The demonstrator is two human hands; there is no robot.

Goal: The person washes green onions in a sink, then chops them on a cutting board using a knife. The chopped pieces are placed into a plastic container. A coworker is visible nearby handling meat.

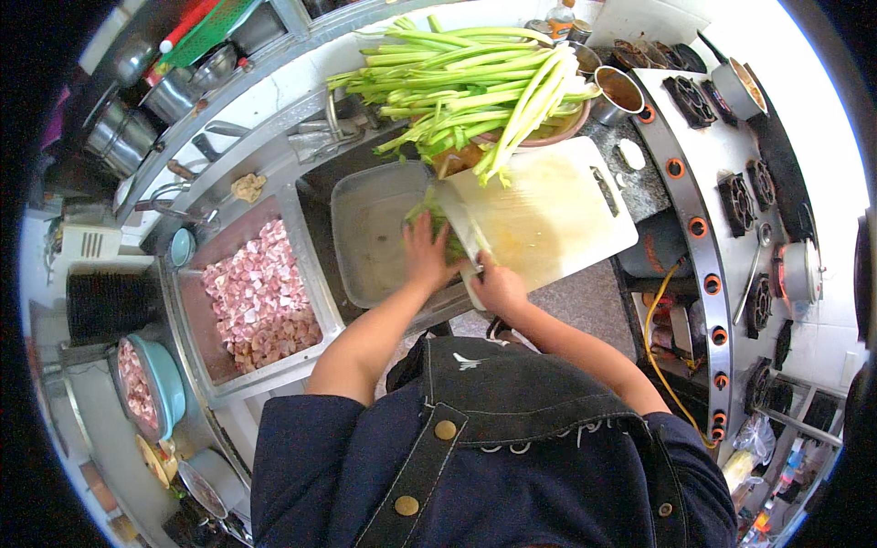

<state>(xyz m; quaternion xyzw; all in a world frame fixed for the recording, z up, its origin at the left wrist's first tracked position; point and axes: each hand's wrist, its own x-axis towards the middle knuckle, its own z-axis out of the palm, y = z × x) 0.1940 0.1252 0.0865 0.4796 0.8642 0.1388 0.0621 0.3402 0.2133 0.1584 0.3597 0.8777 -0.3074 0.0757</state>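
Observation:
My right hand (501,286) grips the handle of a kitchen knife, whose broad blade (460,212) lies along the left edge of a white cutting board (548,219). My left hand (426,255) has its fingers spread beside the blade, against some blurred green celery pieces (453,248). How many pieces lie under the palm is hidden. Below and left of that hand, a clear plastic tub (370,240) sits in the dark sink basin and holds what looks like water. Long celery stalks (466,82) are heaped past the board's far edge, over a brown-rimmed bowl (548,137).
Chopped raw meat (257,294) fills much of the left sink basin. More meat lies in a turquoise basin (164,387) farther left. A gas stove (730,205) with pots runs along the right, with a yellow hose (654,322) below. A metal cup (616,96) stands near the board's far corner.

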